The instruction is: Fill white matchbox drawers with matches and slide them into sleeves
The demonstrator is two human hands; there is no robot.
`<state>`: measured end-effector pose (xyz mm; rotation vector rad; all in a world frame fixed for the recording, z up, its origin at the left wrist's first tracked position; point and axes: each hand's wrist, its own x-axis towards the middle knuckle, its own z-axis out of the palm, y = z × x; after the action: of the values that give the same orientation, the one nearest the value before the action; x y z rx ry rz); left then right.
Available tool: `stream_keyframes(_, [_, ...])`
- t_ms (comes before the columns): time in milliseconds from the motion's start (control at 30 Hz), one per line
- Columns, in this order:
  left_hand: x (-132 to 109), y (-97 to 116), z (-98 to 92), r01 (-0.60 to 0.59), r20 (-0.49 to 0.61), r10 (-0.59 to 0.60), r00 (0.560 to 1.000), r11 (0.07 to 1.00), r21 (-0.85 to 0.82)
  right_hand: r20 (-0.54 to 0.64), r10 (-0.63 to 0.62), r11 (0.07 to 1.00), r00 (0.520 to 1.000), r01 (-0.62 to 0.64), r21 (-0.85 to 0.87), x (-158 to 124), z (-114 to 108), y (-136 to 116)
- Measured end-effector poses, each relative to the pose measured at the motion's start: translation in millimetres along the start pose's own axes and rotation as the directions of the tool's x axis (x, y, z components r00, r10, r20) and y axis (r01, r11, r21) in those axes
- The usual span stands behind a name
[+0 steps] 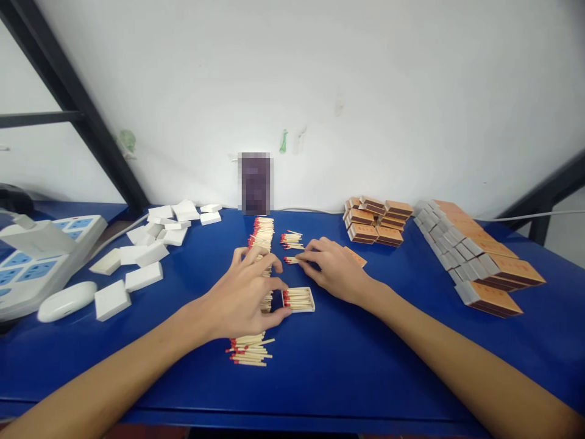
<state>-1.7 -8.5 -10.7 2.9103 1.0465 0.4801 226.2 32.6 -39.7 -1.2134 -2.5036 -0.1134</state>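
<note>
Two grips: left hand [244, 296] pinching the tray [313, 300] on the table [329, 366]; right hand [336, 268] pinching matches [289, 260] beyond it (gathering, I judge from here), where lifting calls for keeping heads aligned.

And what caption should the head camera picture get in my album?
Left hand at a matchbox tray, right hand pinching matches, blue table below.

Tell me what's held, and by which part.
Right hand: a few matches, apparently by their plain ends. Left hand: matchbox tray, seemingly by its left end.
</note>
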Motion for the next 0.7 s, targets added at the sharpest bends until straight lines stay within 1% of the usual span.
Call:
stream_keyframes(200, [0.1,0.1,0.0,0.006,0.005,-0.006,1.000,1.000,-0.008,-0.036,-0.005,1.000,0.999,0.005,0.005,-4.0,-2.5,-1.2])
stream_keyframes(400, [0.4,-0.7,0.1,0.001,0.007,-0.001,1.000,1.000,-0.018,-0.023,-0.040,0.999,0.999,0.040,-0.012,-4.0,1.1,-0.8])
stream_keyframes(700, [0.1,-1.2,0.5,0.003,0.000,-0.003,1.000,1.000,-0.026,-0.015,-0.041,0.999,0.999,0.041,0.009,-3.7,2.5,-3.0])
